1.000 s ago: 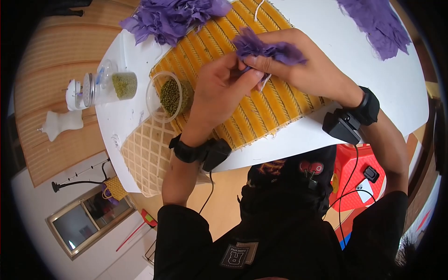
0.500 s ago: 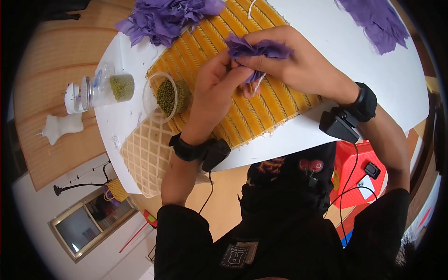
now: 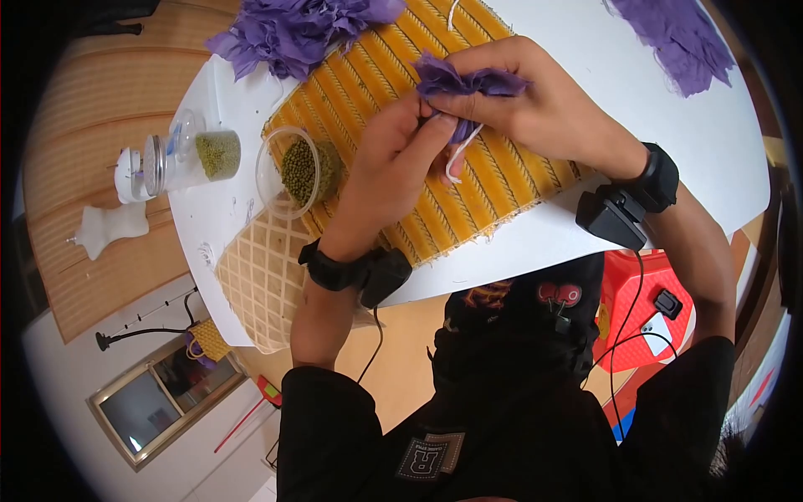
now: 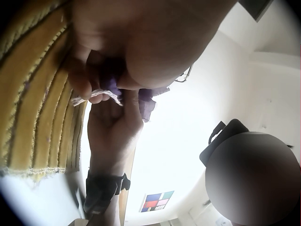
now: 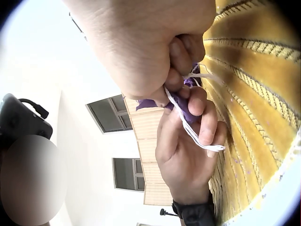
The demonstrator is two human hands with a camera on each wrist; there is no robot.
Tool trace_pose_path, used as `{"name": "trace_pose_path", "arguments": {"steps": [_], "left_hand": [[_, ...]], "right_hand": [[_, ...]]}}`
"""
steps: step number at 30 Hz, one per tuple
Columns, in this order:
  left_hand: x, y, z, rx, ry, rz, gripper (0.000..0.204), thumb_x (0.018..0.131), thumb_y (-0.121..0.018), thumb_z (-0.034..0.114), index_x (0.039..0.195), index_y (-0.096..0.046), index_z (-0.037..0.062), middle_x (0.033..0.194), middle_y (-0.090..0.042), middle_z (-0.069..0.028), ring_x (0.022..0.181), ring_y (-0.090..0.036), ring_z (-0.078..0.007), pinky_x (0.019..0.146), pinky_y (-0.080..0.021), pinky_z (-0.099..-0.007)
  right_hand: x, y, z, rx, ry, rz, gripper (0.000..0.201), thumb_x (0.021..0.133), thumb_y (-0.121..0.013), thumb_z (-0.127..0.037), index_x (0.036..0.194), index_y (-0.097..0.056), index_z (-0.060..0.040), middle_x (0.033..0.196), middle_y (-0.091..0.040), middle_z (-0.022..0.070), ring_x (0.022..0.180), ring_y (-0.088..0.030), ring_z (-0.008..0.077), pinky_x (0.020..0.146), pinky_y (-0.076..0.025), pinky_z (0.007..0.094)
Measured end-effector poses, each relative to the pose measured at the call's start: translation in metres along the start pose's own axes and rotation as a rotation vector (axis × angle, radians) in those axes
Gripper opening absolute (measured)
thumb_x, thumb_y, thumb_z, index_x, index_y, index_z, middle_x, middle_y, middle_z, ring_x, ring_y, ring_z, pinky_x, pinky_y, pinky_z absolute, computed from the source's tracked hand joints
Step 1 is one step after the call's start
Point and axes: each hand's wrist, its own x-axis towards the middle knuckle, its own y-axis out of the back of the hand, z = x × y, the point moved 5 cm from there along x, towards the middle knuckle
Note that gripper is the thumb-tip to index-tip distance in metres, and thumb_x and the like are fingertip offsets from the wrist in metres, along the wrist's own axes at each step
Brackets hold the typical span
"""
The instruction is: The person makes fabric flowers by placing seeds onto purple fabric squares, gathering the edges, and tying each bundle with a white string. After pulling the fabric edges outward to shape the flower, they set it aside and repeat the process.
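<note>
Both hands meet over a yellow striped cloth (image 3: 468, 205). My right hand (image 3: 548, 109) grips a gathered piece of purple fabric (image 3: 468, 81), its ruffled edge spreading above the thumb. From the other side my left hand (image 3: 389, 163) pinches the lower part of the same fabric, thumb and fingertips right against the right hand's. White string (image 3: 460, 155) hangs from where the fingers meet. In the right wrist view the string (image 5: 188, 127) runs as several strands past the left fingers, next to a bit of purple fabric (image 5: 188, 110). The curled fingers hide much of the bundle.
Left of the hands stands a clear cup of green beans (image 3: 301, 171), with a jar of green grains (image 3: 219, 155) farther left. Purple fabric lies in a heap (image 3: 305, 33) and in a stack (image 3: 677, 42). A lattice-patterned mat (image 3: 263, 280) overhangs the white table (image 3: 711, 159).
The hands and purple fabric have shifted slightly left on the cloth since a second ago. More of the white string now hangs below the fingers. Both hands keep hold of the fabric.
</note>
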Motion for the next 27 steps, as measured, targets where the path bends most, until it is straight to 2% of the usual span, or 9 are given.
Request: {"name": "trace_pose_path", "arguments": {"steps": [2,4,8,10,14,16,19,26,27], "left_hand": [[0.000,0.000,0.002,-0.004,0.011,-0.005,0.014,0.099,-0.046,0.013,0.098,-0.054,0.0025,0.075,-0.058,-0.0004,0.063,-0.052,-0.0050,0.057,-0.042,-0.0191],[-0.001,0.001,0.001,-0.009,0.023,-0.009,0.014,0.099,-0.045,0.014,0.098,-0.054,0.0028,0.074,-0.057,0.0001,0.063,-0.051,-0.0045,0.058,-0.042,-0.0193],[0.000,0.002,-0.002,-0.079,0.075,-0.070,0.017,0.100,-0.044,0.017,0.097,-0.053,0.0026,0.072,-0.056,-0.0005,0.062,-0.052,-0.0063,0.059,-0.042,-0.0205],[-0.001,0.001,0.001,-0.099,0.092,-0.117,0.019,0.100,-0.044,0.018,0.096,-0.053,0.0026,0.071,-0.055,-0.0005,0.062,-0.052,-0.0072,0.059,-0.043,-0.0209],[-0.003,-0.001,0.002,-0.131,0.090,-0.200,0.023,0.102,-0.043,0.022,0.095,-0.052,0.0023,0.068,-0.052,-0.0004,0.059,-0.053,-0.0085,0.059,-0.043,-0.0214],[-0.004,-0.001,0.002,-0.097,0.063,-0.219,0.024,0.102,-0.043,0.023,0.095,-0.052,0.0021,0.068,-0.051,-0.0003,0.058,-0.053,-0.0084,0.059,-0.042,-0.0215],[-0.005,-0.002,0.004,-0.067,0.021,-0.232,0.023,0.101,-0.047,0.024,0.097,-0.054,0.0014,0.067,-0.052,0.0002,0.058,-0.054,-0.0084,0.058,-0.042,-0.0215],[-0.003,-0.002,-0.004,-0.002,0.111,-0.166,0.023,0.097,-0.056,0.024,0.096,-0.059,0.0009,0.065,-0.054,0.0012,0.056,-0.055,-0.0076,0.055,-0.040,-0.0208],[-0.003,-0.001,-0.005,0.054,0.124,-0.170,0.023,0.097,-0.056,0.024,0.095,-0.060,0.0010,0.065,-0.054,0.0011,0.055,-0.055,-0.0072,0.054,-0.040,-0.0206]], "right_hand": [[0.000,0.001,0.000,-0.119,-0.016,0.011,0.022,0.088,-0.068,-0.012,0.107,-0.067,0.0010,0.094,-0.070,0.0064,0.083,-0.065,0.0110,0.080,-0.052,0.0250],[0.001,-0.001,0.004,0.008,-0.082,0.016,0.018,0.087,-0.067,-0.014,0.097,-0.069,0.0016,0.081,-0.069,0.0098,0.072,-0.062,0.0141,0.071,-0.049,0.0277],[0.002,0.000,0.004,-0.012,-0.067,0.024,0.018,0.086,-0.068,-0.015,0.096,-0.069,0.0012,0.078,-0.069,0.0090,0.069,-0.063,0.0126,0.068,-0.049,0.0260],[0.004,0.000,0.004,0.132,-0.086,0.030,0.019,0.086,-0.069,-0.016,0.094,-0.070,0.0011,0.074,-0.069,0.0069,0.064,-0.061,0.0116,0.063,-0.048,0.0250],[0.005,0.004,-0.001,0.032,-0.156,-0.016,0.019,0.086,-0.069,-0.017,0.091,-0.070,0.0013,0.072,-0.068,0.0053,0.060,-0.059,0.0109,0.058,-0.047,0.0250],[0.006,0.002,0.000,0.042,-0.177,-0.083,0.020,0.089,-0.067,-0.012,0.104,-0.067,0.0024,0.089,-0.070,0.0044,0.077,-0.064,0.0084,0.072,-0.051,0.0221],[0.004,0.002,-0.005,-0.025,-0.121,-0.034,0.022,0.088,-0.068,-0.010,0.106,-0.066,0.0034,0.092,-0.071,0.0069,0.080,-0.065,0.0097,0.074,-0.052,0.0232],[0.001,0.001,-0.009,-0.089,-0.022,0.027,0.028,0.085,-0.070,-0.008,0.109,-0.065,0.0044,0.093,-0.071,0.0113,0.082,-0.067,0.0132,0.075,-0.052,0.0249],[0.001,0.002,-0.011,-0.133,0.015,0.037,0.029,0.082,-0.068,-0.008,0.109,-0.066,0.0034,0.092,-0.071,0.0156,0.081,-0.068,0.0202,0.074,-0.052,0.0278]]}}
